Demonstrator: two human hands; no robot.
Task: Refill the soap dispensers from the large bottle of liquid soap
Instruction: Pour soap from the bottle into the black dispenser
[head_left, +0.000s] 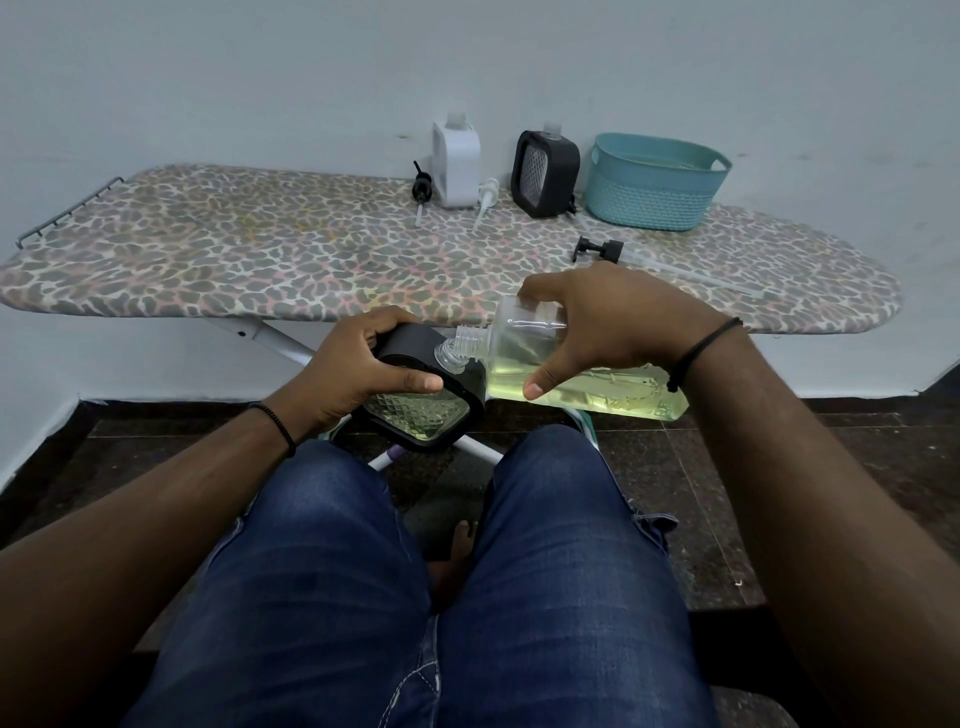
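While the left hand (358, 371) grips one black dispenser (423, 397), the right hand's (613, 332) fingers clasp the tipped large soap bottle (587, 384). Two more dispensers, white (456, 161) and black (544, 174), three loose pumps (597, 249) and one teal basket (657, 182) sit on the ironing board (260, 249).

Fingers of the right hand (618, 327) behind the large bottle (587, 384); basket (655, 200) contents indistinct.

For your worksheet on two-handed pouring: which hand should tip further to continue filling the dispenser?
Right. The right hand already holds the large soap bottle, neck at the black dispenser opening; the left hand only steadies that dispenser.
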